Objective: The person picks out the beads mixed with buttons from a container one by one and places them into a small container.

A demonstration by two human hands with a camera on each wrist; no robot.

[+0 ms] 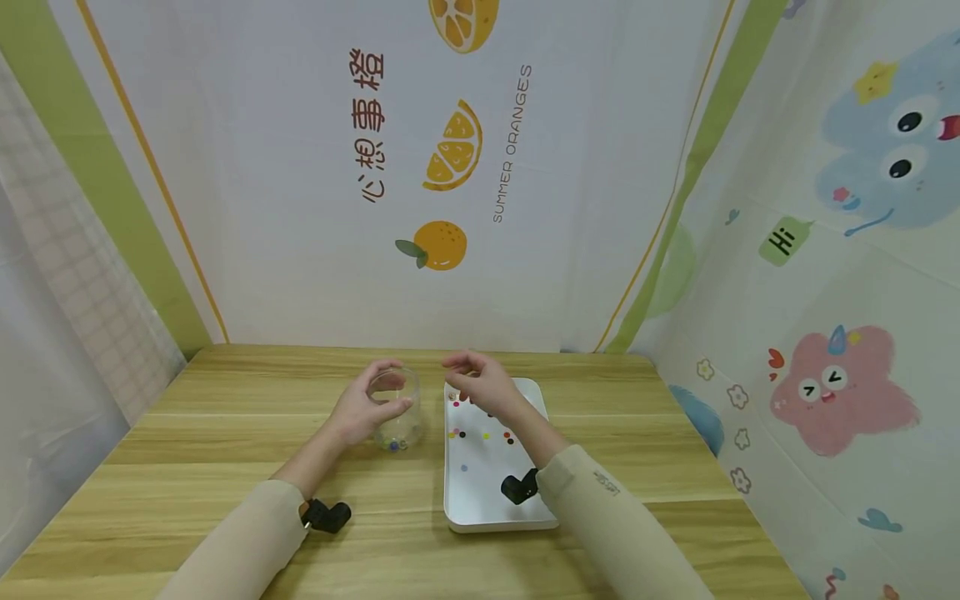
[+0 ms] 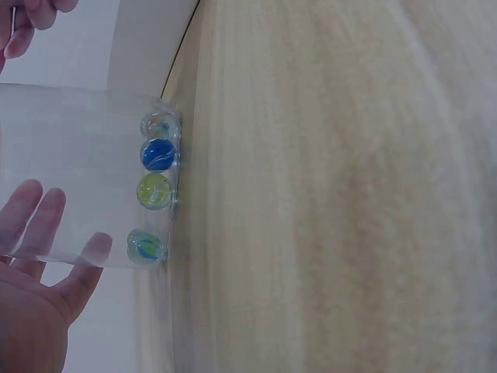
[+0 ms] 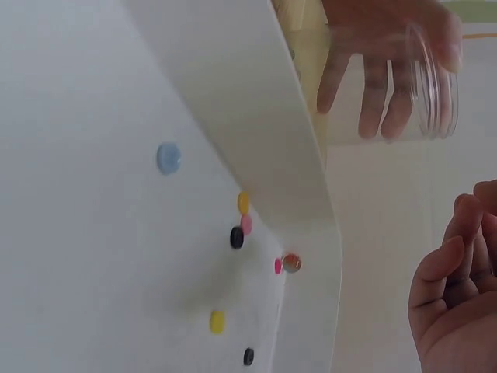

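Note:
A clear jar (image 1: 405, 421) stands on the wooden table, gripped round its side by my left hand (image 1: 360, 408). Several glass marbles lie at its bottom, among them a blue marble (image 2: 158, 155) and a yellow-green marble (image 2: 154, 191). My right hand (image 1: 487, 386) hovers over the far left corner of a white tray (image 1: 483, 496), fingers bent toward the jar. Its fingertips (image 3: 467, 208) come close together in the right wrist view; I cannot tell whether something small is between them. A glass marble (image 3: 291, 263) sits in the tray's corner beside a pink disc (image 3: 278, 266).
Small coloured discs are scattered in the tray, including a light blue disc (image 1: 464, 468), a yellow disc (image 3: 217, 322) and a black disc (image 3: 237, 238). The tray's raised wall stands between its contents and the jar. A printed curtain (image 1: 300, 250) hangs behind the table (image 1: 390, 533).

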